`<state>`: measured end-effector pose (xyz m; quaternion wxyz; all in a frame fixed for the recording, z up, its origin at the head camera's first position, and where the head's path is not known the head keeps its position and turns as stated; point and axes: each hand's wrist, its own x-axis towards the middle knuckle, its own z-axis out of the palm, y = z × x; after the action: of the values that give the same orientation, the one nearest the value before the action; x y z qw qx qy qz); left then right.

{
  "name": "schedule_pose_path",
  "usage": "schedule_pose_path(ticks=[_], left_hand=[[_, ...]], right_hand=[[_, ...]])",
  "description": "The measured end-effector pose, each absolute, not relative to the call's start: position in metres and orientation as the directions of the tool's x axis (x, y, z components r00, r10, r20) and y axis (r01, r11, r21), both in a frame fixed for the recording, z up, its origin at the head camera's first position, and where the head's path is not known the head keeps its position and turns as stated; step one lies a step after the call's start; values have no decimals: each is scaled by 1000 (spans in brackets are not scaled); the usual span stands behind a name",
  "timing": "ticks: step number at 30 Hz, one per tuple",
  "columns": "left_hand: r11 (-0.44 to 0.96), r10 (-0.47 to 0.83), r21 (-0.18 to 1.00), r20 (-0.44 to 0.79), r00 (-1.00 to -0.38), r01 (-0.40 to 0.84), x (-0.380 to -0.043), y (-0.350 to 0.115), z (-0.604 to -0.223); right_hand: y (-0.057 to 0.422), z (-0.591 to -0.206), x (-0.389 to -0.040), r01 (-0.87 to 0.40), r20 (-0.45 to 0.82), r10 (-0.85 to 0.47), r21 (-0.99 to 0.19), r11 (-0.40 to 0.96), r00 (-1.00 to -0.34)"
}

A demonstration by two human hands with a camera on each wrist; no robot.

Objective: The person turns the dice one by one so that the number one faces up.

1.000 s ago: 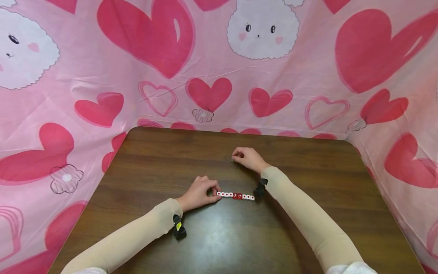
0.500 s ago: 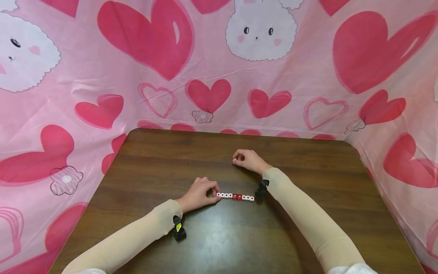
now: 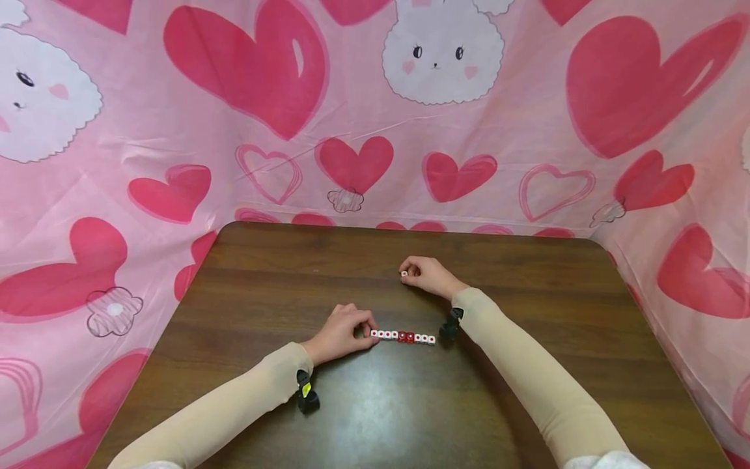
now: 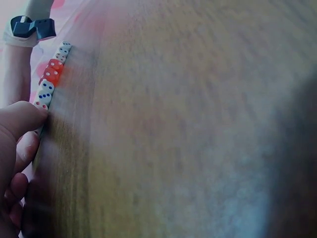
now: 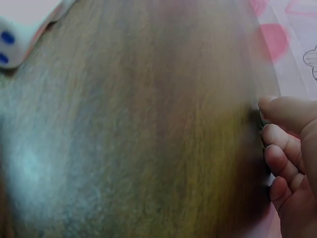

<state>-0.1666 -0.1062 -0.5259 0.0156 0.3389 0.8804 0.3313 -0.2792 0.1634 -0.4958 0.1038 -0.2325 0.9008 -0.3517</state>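
Note:
A straight row of small dice [image 3: 388, 335] lies on the wooden table, white ones at both ends and two red dice [image 3: 406, 337] among them. My left hand [image 3: 342, 331] pinches the row's left end between thumb and fingers; in the left wrist view the thumb [image 4: 29, 116] partly covers the end dice. Farther back, my right hand [image 3: 429, 275] pinches a single white die [image 3: 404, 274] at its fingertips, a dark dot facing up. The right wrist view shows that die mostly hidden behind the thumb [image 5: 287, 111], with a large near white die [image 5: 12, 34] at the top left.
The brown table [image 3: 281, 273] has a rounded far edge. A pink cloth [image 3: 363, 78] with hearts hangs behind and at both sides. Black wrist cameras are strapped on both sleeves, the right one [image 3: 451, 324] close by the row's right end.
The white die in my right fingertips has come into clearer view, its dotted face now showing. The right hand has shifted very slightly right. My left hand stays at the row's end.

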Motion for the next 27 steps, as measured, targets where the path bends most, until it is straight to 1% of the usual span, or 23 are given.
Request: schedule_pose_path(ticks=[15, 19, 23, 27], left_hand=[[551, 610, 586, 204, -766, 594, -168, -105, -527], [547, 607, 579, 224, -763, 605, -168, -106, -529], [541, 601, 575, 245, -760, 614, -168, -107, -530], [541, 603, 578, 240, -761, 611, -167, -106, -530]], right_hand=[[171, -495, -280, -350, -18, -490, -677, 647, -871], [173, -497, -279, -354, -25, -502, -679, 643, -865], [178, -496, -273, -367, -21, -519, -682, 633, -855], [185, -495, -264, -377, -24, -530, -676, 633, -847]])
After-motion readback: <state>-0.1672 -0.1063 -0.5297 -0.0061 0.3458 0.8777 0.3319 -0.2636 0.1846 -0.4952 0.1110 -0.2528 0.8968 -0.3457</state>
